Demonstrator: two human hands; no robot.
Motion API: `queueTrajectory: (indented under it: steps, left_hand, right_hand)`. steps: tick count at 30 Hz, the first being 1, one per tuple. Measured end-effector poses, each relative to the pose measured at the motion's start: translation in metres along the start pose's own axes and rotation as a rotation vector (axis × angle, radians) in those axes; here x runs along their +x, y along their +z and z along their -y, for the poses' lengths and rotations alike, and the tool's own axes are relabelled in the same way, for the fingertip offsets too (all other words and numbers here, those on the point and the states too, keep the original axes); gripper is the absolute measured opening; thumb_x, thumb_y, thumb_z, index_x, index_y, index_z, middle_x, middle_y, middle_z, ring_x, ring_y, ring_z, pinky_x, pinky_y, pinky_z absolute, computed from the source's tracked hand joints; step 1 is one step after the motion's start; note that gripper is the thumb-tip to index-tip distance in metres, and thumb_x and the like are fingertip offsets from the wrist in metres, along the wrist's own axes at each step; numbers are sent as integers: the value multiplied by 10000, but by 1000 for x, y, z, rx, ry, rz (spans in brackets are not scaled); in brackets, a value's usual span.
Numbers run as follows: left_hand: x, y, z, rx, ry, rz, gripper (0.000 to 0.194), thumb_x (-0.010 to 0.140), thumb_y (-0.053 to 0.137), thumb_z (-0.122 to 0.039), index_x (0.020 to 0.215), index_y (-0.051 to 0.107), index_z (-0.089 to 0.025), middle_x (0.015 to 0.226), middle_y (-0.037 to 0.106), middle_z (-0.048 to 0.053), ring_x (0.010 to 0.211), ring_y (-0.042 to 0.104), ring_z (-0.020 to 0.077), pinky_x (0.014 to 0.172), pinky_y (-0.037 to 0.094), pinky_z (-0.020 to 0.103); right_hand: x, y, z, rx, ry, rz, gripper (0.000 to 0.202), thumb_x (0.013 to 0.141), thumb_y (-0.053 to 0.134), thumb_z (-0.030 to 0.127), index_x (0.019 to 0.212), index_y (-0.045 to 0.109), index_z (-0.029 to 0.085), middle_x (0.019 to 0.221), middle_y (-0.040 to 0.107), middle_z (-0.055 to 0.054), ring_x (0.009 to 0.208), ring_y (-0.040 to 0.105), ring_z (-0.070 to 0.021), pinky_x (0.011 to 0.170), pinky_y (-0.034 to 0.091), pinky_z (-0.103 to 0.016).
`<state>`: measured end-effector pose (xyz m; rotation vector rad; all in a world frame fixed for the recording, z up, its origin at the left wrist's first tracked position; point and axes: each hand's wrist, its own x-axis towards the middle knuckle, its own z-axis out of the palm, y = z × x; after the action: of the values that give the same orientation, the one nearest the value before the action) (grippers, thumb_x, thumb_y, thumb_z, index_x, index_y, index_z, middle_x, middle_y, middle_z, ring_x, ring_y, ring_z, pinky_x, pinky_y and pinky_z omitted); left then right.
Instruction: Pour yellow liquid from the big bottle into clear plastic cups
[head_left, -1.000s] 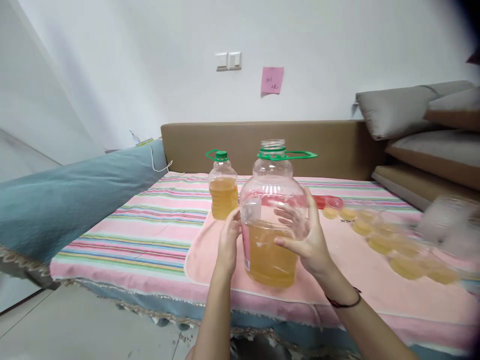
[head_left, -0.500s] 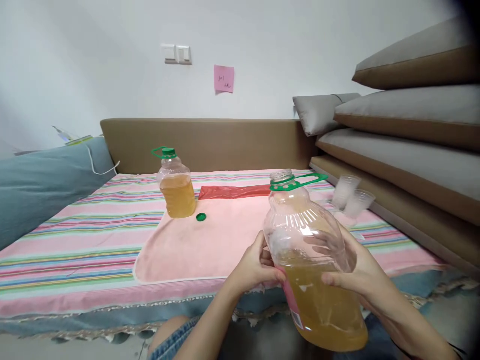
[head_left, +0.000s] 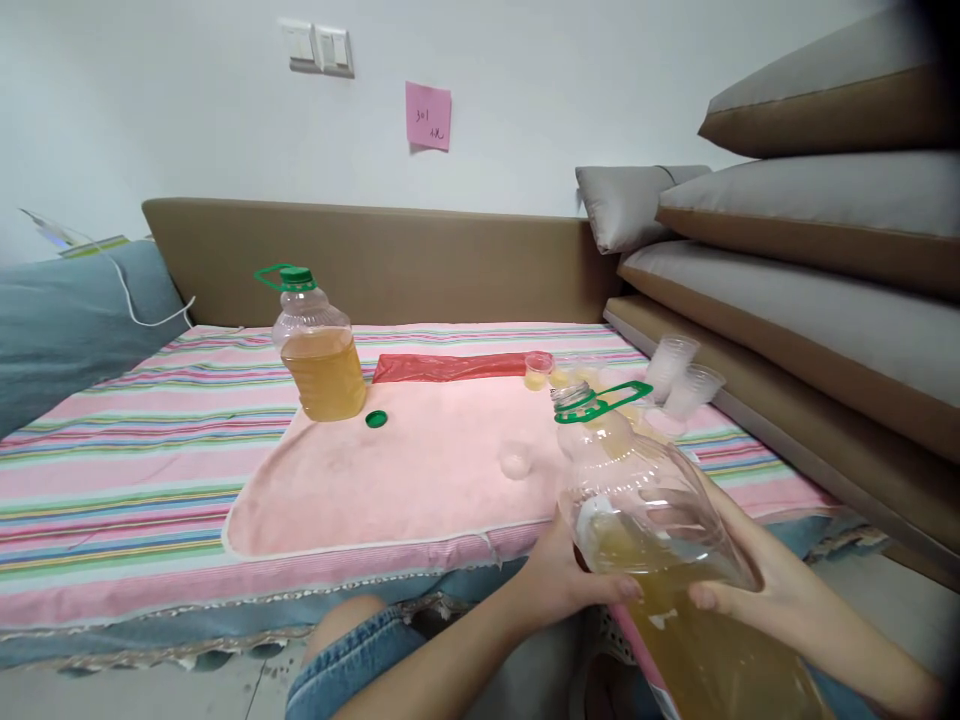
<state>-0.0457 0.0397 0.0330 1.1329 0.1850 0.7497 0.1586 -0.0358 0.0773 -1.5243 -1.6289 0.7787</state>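
Between my two hands is a large clear plastic jug [head_left: 720, 620], partly full of yellow liquid, with a green carrying ring round its uncapped neck. It leans with its mouth toward the far left. My left hand [head_left: 570, 585] is closed around its left side, and my right hand [head_left: 739, 590] grips the right side. Beyond the neck stand several small clear cups [head_left: 537, 372], some with yellow liquid at the bottom. One clear cup [head_left: 516, 460] on the pink cloth looks free of yellow liquid. A green cap [head_left: 376, 419] lies near a second, capped jug [head_left: 324, 370].
The pink cloth [head_left: 360, 490] covers part of a striped sheet [head_left: 150, 470]. A red plastic strip [head_left: 450, 368] lies at the back. Stacked clear cups [head_left: 694, 390] lean at right beside piled cushions [head_left: 795, 210]. A blue cushion [head_left: 75, 320] borders the left.
The held jug has moved lower and toward the right, tilting further. The view has shifted, and small cups behind and left of the jug have come into sight.
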Motion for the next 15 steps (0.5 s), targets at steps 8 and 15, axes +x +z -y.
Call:
queueTrajectory:
  steps: [8, 15]
  left_hand:
    - [5, 17, 10, -107, 26, -25, 665, 622, 784, -565, 1124, 550, -197, 1102, 614, 82, 1065, 578, 259, 928, 427, 398]
    - [4, 21, 25, -180, -62, -69, 755, 627, 758, -613, 1217, 531, -199, 1191, 630, 120, 1148, 560, 305, 993, 395, 452]
  right_hand:
    - [-8, -6, 16, 9, 110, 18, 941, 760, 672, 512, 1510, 109, 425, 1624, 121, 72, 1472, 164, -258, 1165, 202, -448]
    - [-4, -12, 22, -16, 195, 47, 931, 761, 663, 539, 1520, 153, 362, 1625, 121, 34, 1474, 155, -245, 1171, 183, -439]
